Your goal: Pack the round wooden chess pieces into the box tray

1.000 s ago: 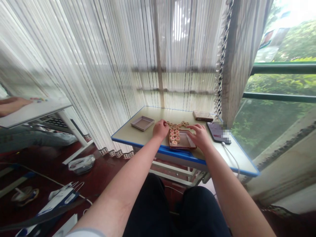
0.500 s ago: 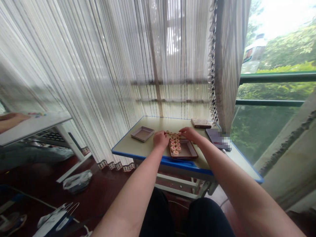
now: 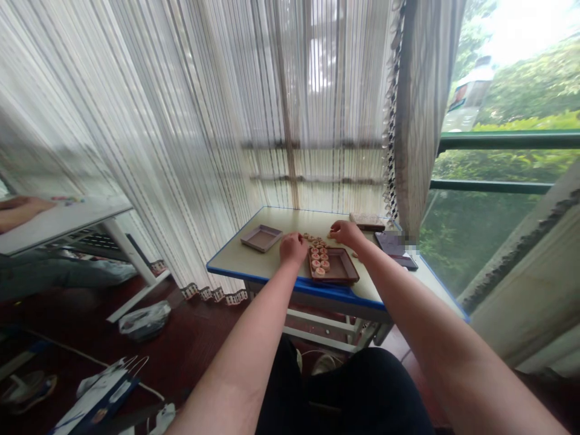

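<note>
A brown box (image 3: 345, 266) near the front of the table has round wooden Chinese chess pieces (image 3: 319, 264) with red marks, in two columns along its left side. More loose pieces (image 3: 318, 243) lie in a cluster just beyond the box. My left hand (image 3: 293, 248) is left of that cluster, fingers curled; whatever they hold, if anything, is hidden. To the right of the cluster, my right hand (image 3: 348, 233) pinches a chess piece (image 3: 332, 236) at its fingertips. One pale piece (image 3: 354, 255) lies under my right wrist.
A shallow tray-like lid (image 3: 261, 238) lies at the table's left. A flat box (image 3: 368, 222) and a dark tablet-like object (image 3: 395, 248) are at the right. Another person's hand (image 3: 25, 211) rests on a neighbouring table. A plastic bag (image 3: 145, 319) is on the floor.
My right hand has moved slightly away from the cluster, up and to the right, with a piece at its fingertips. My left hand stays beside the pieces. The view has shifted a little.
</note>
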Demonstrator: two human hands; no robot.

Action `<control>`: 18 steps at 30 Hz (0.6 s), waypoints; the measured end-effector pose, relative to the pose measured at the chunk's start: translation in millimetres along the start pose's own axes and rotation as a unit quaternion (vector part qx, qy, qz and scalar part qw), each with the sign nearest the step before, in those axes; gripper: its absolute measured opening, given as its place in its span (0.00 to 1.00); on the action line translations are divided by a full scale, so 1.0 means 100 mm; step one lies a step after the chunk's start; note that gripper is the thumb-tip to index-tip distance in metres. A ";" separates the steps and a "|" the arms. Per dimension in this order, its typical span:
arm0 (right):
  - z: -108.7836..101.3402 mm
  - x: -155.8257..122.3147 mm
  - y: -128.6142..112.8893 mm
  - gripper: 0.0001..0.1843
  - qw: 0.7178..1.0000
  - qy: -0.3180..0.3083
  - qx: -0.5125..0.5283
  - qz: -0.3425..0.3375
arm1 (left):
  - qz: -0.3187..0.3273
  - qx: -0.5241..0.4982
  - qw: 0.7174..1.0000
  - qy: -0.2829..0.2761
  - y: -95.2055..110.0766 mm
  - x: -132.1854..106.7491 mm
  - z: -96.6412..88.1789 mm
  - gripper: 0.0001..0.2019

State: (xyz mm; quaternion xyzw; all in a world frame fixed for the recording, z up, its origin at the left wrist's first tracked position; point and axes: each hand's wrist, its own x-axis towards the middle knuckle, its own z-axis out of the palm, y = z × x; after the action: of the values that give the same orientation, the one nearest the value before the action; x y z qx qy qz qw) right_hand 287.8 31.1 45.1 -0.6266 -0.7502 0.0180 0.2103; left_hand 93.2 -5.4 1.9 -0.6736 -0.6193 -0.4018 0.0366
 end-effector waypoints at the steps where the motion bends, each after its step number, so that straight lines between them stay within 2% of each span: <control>1: -0.04 -0.09 -0.01 0.17 0.999 0.029 0.015 -0.002 | -0.004 -0.002 1.000 -0.002 0.00 0.00 0.00 0.07; 3: -0.11 -0.29 -0.02 0.17 0.988 0.119 0.096 -0.030 | -0.011 -0.007 1.000 -0.006 0.01 0.01 0.00 0.08; 5: -0.13 -0.48 -0.02 0.13 0.970 0.192 0.126 -0.081 | -0.016 -0.009 1.000 -0.011 0.02 0.02 0.01 0.07; 8: -0.11 -0.64 -0.02 0.09 0.949 0.251 0.141 -0.126 | -0.016 -0.002 1.000 -0.013 0.02 0.03 0.04 0.06; 13: -0.01 -0.61 -0.01 0.08 0.946 0.239 0.138 -0.169 | -0.023 0.018 1.000 -0.005 0.01 0.05 0.06 0.07; 18: 0.01 -0.62 0.00 0.08 0.966 0.152 0.118 -0.170 | -0.045 0.033 0.998 -0.019 0.04 0.07 0.03 0.07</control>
State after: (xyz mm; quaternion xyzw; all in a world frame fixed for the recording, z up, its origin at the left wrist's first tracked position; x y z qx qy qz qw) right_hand 295.0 -27.5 25.6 -0.4558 -0.7976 -0.0256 0.3942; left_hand 98.1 0.8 5.3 -0.6509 -0.6624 -0.3698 0.0291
